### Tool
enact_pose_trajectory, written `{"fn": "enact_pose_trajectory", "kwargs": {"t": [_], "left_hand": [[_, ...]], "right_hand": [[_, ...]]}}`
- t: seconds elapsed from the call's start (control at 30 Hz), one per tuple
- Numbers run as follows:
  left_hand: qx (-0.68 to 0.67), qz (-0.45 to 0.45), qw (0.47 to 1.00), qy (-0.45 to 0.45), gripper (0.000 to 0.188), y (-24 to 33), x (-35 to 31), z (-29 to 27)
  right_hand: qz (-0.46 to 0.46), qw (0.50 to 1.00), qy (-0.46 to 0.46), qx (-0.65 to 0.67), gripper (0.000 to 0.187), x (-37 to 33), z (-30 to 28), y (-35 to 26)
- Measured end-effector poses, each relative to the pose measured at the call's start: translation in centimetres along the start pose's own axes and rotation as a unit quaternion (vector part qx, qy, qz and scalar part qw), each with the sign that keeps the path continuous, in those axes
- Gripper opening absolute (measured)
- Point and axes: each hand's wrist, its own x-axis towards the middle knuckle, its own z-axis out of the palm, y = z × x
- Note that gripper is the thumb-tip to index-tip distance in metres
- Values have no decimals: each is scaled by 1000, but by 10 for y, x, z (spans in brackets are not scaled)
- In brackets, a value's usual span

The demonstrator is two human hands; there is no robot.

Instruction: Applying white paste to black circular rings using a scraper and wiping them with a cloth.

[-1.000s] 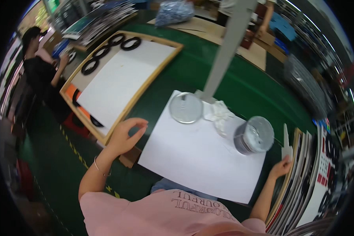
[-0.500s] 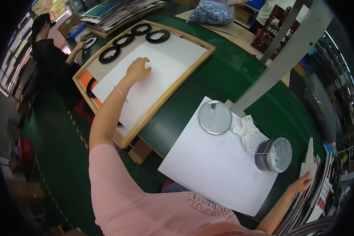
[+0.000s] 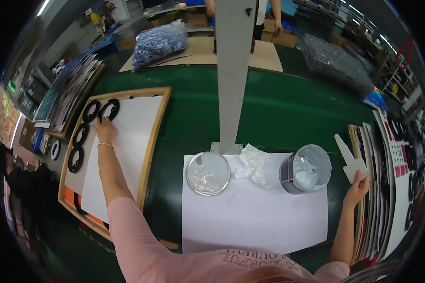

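Note:
My left hand (image 3: 105,131) reaches over a white sheet (image 3: 136,122) in a wooden-framed tray (image 3: 154,127). Its slightly blurred fingers are apart, with the tips at the lower rim of a black ring (image 3: 115,109); whether they touch it is unclear. More black rings (image 3: 72,166) lie along the tray's left side. On the right, my right hand (image 3: 358,187) is closed on a white flat scraper (image 3: 356,168), its narrow end pointing up. Left of that hand, an open can (image 3: 288,177) of whitish paste rests on its side or tilted, on a white board (image 3: 250,219).
A round lid (image 3: 208,173) and a crumpled white cloth (image 3: 253,165) lie beside the can. A grey metal post (image 3: 231,85) rises from the green table (image 3: 186,104). Stacked panels (image 3: 375,188) stand at right. A bag of blue pieces (image 3: 159,45) sits behind. Another person (image 3: 30,186) is at far left.
The view has swung to the right. My left hand has moved up the sheet to the black ring. My right hand keeps hold of the scraper.

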Motion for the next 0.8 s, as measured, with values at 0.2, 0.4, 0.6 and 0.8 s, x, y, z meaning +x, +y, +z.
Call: {"fn": "enact_pose_trajectory", "kwargs": {"t": [0.2, 0.4, 0.6, 0.8], "left_hand": [[27, 66, 993, -91, 39, -5, -14, -55], [-135, 137, 974, -123, 40, 21, -89, -107], [-227, 157, 961, -21, 47, 16, -126, -94], [-129, 99, 986, 17, 63, -77, -84, -16]], "right_hand": [[41, 999, 0, -10, 28, -10, 12, 16], [69, 997, 9, 41, 34, -13, 23, 2], [101, 991, 60, 69, 26, -10, 17, -4], [91, 985, 101, 108, 18, -5, 11, -6]]}}
